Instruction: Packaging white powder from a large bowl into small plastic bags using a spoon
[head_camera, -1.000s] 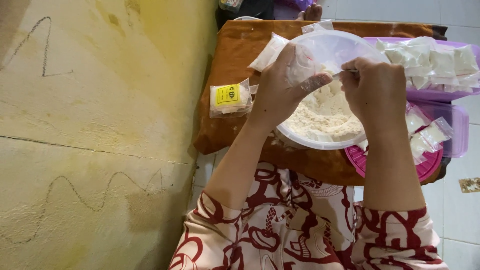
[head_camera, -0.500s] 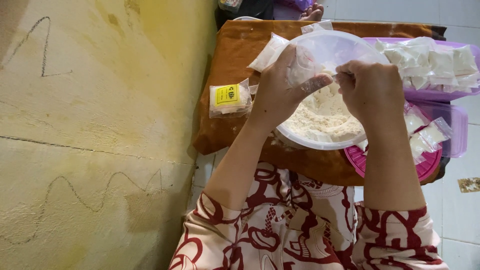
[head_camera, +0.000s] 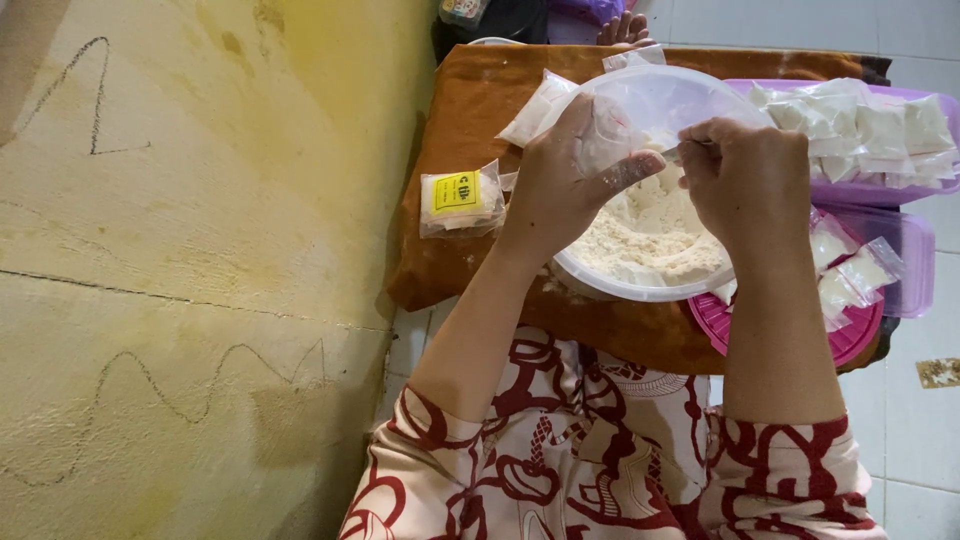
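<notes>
My left hand (head_camera: 560, 185) holds a small clear plastic bag (head_camera: 605, 135) with white powder over a round clear bowl (head_camera: 640, 290). The bowl holds a heap of white flour-like powder (head_camera: 650, 235) and rests on a low brown-covered table (head_camera: 480, 100). My right hand (head_camera: 745, 180) is closed on a thin spoon handle (head_camera: 680, 148) that points at the bag's mouth. The spoon's tip is hidden by the bag and my fingers.
A yellow-labelled packet (head_camera: 460, 198) lies left of the bowl. A purple tray (head_camera: 890, 190) heaped with several filled small bags sits at the right, a pink lid (head_camera: 850, 340) with more bags below it. A yellow wall (head_camera: 200, 270) stands close on the left. Another person's hand (head_camera: 625, 28) shows at the top.
My hands stayed over the bowl. The right hand has shifted slightly with the spoon toward the bag.
</notes>
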